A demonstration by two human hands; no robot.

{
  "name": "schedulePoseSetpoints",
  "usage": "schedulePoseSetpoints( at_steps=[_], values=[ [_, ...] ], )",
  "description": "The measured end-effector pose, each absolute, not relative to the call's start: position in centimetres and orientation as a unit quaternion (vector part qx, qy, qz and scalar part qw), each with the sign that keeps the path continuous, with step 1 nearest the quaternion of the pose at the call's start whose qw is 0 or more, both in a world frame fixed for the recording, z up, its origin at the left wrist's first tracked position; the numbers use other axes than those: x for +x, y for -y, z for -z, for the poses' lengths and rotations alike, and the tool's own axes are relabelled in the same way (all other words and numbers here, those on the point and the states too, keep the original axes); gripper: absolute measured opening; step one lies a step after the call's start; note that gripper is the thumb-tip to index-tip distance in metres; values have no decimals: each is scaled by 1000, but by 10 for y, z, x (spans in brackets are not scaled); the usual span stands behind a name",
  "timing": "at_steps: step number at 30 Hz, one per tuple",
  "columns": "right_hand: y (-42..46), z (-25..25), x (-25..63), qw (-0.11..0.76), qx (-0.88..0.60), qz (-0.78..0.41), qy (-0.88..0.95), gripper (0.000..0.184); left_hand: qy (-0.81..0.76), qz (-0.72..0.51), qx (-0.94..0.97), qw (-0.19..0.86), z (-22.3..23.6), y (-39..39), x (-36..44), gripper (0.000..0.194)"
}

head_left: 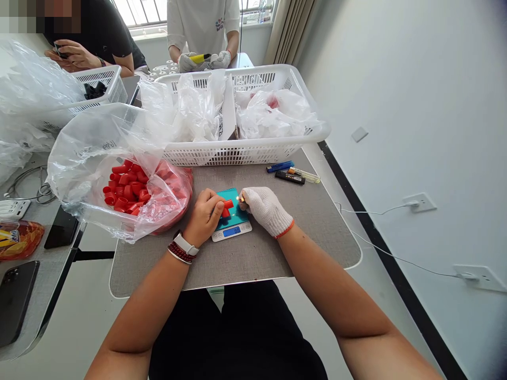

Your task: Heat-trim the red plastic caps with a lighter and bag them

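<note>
The red tube (228, 204) lies between the person's two hands, directly right of the left hand (206, 214), with its visible length running roughly crosswise and its free end towards the right hand (263, 207). The left hand is nearer: bare, fingers curled in, it pinches the tube between thumb and fingers. The gloved right hand is closed around a lighter (243, 200), its tip facing the tube across a narrow gap, with a bright spot there that looks like flame. Whether a lower red patch is a bend or a reflection cannot be told.

Beneath both hands sits a small scale (232, 233) on a grey table (273, 258). Left of the left hand slumps a clear bag (95, 171) of red pieces (127, 187); beyond the right hand lie a blue lighter (279, 167) and a black lighter (290, 177). A white basket (237, 154) stands ahead of both hands, a pale wall (400, 137) well to their right
</note>
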State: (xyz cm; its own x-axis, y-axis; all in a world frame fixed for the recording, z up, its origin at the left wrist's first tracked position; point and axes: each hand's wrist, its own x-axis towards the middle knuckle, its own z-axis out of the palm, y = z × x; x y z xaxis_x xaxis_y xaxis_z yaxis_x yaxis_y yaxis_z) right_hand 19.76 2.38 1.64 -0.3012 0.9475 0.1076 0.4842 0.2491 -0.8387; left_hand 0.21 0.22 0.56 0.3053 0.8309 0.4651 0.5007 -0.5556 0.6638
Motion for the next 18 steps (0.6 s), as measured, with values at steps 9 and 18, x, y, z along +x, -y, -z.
schedulePoseSetpoints(
  at_steps=[9,18],
  values=[
    [-22,-23,199,285,-481,-335,759,42,-440,-395,781,201,-6,-3,0,53],
    [-24,-16,199,295,-497,-288,764,44,-415,-374,805,196,-5,-2,1,49]
  ],
)
